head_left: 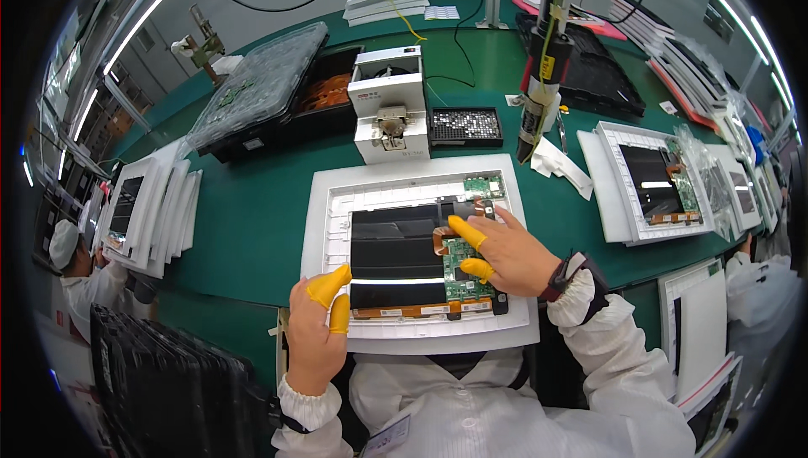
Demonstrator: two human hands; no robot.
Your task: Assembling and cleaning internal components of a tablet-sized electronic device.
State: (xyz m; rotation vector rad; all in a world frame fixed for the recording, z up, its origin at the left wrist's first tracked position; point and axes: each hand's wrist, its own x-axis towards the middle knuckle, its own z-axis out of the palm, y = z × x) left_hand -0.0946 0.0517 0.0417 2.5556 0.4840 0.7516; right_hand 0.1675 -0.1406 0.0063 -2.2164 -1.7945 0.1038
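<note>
Circuit board (461,277) under right hand (509,253) fingertips.

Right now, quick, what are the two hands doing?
Left hand: loosely curled, holding nothing, resting at the white tray's front edge.
Right hand: open, fingers pressing on the green circuit board, holding nothing.

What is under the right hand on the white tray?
The right hand rests on a green circuit board beside black panels in the white tray. The palm covers whatever lies beneath it.
</note>
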